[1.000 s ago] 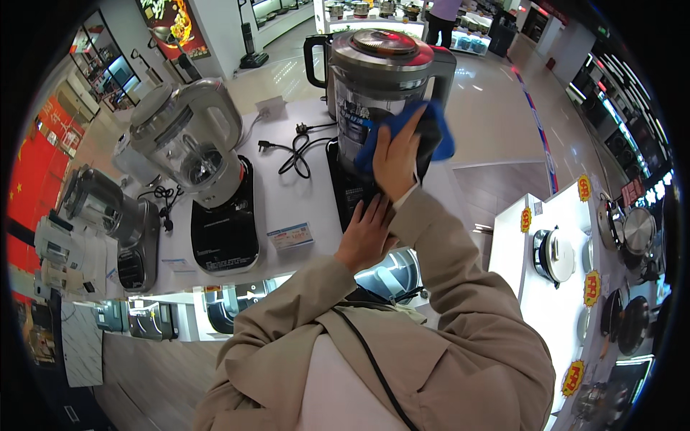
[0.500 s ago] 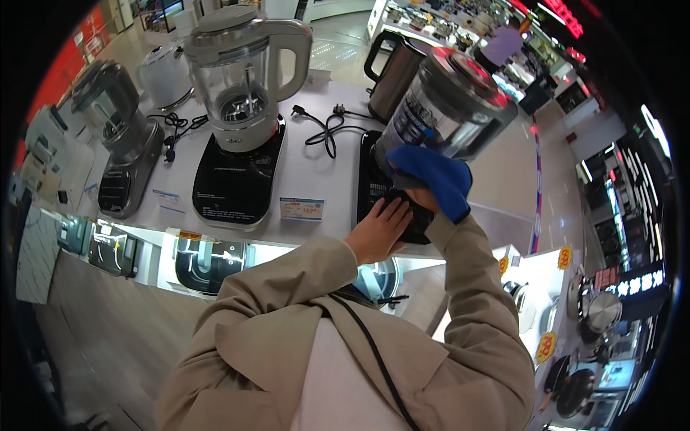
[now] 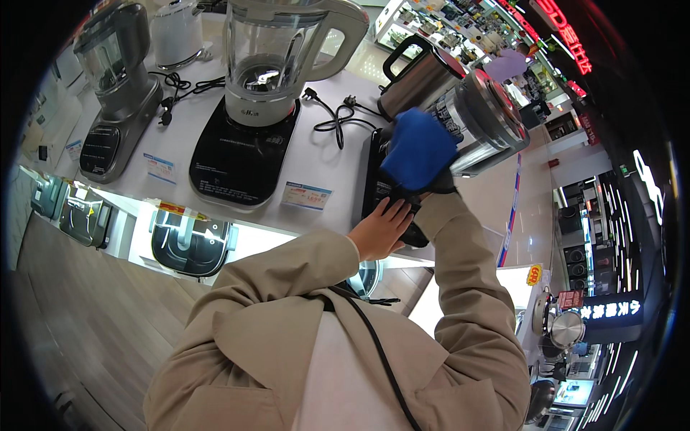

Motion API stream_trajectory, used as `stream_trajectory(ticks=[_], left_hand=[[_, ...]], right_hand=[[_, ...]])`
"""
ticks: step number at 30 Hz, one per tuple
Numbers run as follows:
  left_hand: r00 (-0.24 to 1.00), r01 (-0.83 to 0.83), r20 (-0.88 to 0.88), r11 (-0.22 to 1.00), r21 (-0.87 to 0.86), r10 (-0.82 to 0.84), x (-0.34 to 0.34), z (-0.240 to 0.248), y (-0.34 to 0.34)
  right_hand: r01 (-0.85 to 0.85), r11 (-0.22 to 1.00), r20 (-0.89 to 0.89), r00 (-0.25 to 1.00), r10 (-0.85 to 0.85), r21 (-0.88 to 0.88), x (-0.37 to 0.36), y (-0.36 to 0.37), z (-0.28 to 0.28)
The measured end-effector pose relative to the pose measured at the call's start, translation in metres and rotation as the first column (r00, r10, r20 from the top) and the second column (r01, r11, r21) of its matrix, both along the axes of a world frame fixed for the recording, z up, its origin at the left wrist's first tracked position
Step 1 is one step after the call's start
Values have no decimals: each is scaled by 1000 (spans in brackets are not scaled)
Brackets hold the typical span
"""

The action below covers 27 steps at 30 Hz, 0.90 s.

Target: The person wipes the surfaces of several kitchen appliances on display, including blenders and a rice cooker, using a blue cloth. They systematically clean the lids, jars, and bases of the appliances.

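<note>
My left hand (image 3: 382, 228) lies with its fingers stretched out on the front of the black blender base (image 3: 376, 185). Beside it, my right hand (image 3: 425, 195) grips a blue cloth (image 3: 420, 151), which covers most of that hand. The cloth is against the lower part of the blender's clear jug (image 3: 467, 126), so the join between jug and base is hidden. That jug has a lid with a red sheen and printed markings on its side.
A white-handled blender (image 3: 262, 79) and a smaller grey blender (image 3: 115, 86) stand to the left. Behind my hands are a steel kettle (image 3: 420, 79) and a power cord (image 3: 338, 123). A price card (image 3: 307, 195) stands at the counter's front edge, above lit shelves with appliances.
My right hand has shifted the blue cloth slightly up and left over the blender's lower part. My left hand stays on the base. The whole view has tilted.
</note>
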<state>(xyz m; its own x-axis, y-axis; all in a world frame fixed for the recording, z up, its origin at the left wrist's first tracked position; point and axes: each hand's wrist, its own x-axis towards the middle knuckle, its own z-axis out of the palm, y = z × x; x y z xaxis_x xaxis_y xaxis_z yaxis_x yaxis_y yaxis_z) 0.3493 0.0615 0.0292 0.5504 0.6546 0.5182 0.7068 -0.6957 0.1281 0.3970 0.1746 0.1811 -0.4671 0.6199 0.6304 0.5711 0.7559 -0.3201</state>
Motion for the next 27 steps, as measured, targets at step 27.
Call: stream_trajectory(ticks=[27], left_hand=[[683,288,728,897,-336,54,-68,106,-9]], right_hand=[[179,927,505,796,-333,329,-1,78,-107]])
